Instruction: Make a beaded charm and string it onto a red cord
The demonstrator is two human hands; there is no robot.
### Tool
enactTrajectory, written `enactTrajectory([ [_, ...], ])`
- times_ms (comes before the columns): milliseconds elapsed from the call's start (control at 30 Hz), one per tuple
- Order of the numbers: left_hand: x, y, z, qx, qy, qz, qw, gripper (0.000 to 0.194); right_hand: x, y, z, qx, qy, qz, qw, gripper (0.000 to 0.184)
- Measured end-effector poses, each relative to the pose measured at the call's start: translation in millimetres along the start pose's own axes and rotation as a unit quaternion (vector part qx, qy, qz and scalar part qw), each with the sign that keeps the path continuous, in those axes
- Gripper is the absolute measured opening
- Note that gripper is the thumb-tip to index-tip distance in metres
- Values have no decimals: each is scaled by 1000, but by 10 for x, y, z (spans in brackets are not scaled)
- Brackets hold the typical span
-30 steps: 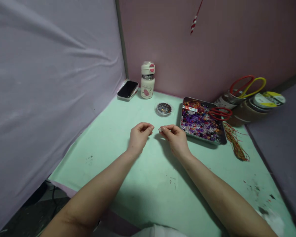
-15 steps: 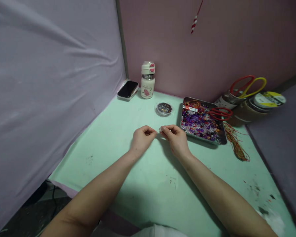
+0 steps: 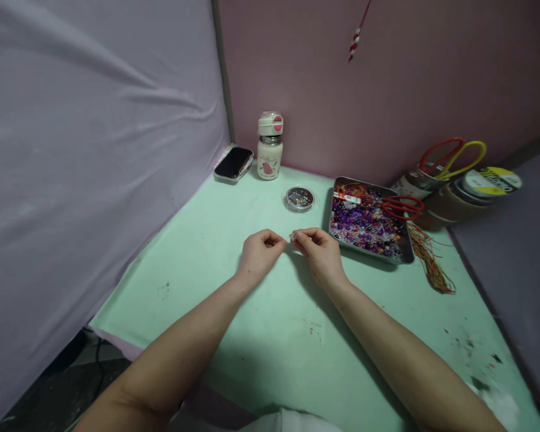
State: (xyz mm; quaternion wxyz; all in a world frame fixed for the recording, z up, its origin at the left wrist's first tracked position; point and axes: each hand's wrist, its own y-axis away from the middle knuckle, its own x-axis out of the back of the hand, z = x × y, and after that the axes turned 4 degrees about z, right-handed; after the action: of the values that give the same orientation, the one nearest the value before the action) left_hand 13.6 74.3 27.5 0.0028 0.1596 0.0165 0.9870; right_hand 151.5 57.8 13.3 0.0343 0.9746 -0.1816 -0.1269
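Above the middle of the table, my left hand (image 3: 261, 251) pinches thumb and forefinger together; what sits between them is too small to make out. Just to its right, my right hand (image 3: 320, 249) is closed on a small clear bead (image 3: 292, 237) at its fingertips. The two sets of fingertips face each other with a narrow gap between them. A metal tray (image 3: 372, 255) full of purple, clear, black and orange beads lies right of my right hand. Beyond my hands stands a round clear dish (image 3: 299, 198) with small shiny pieces in it.
Red-handled scissors (image 3: 402, 207) lie over the tray's right edge. Behind are a jar (image 3: 414, 180) holding scissors and another lidded jar (image 3: 463, 195). Loose cords (image 3: 434, 267) lie right of the tray. At the back left stand a bottle (image 3: 269, 153) and a phone (image 3: 234, 163).
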Motion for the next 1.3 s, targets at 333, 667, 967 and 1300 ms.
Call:
enactTrajectory([
  [333,-6,-4,-18,4,-7,1,1000,10,-10,13,-18,-8,-3,-1,1000,16],
  [667,-6,0,-6,3,-11,-1,1000,12,-9,8,2,-6,-12,-4,1000,15],
  [967,-3,-1,-20,-1,-14,3,1000,13,-10,9,-2,-8,-17,-1,1000,17],
  [1300,-12,4,-19,-3,-7,4,1000,12,-23,29,-2,-4,1,-4,1000,18],
])
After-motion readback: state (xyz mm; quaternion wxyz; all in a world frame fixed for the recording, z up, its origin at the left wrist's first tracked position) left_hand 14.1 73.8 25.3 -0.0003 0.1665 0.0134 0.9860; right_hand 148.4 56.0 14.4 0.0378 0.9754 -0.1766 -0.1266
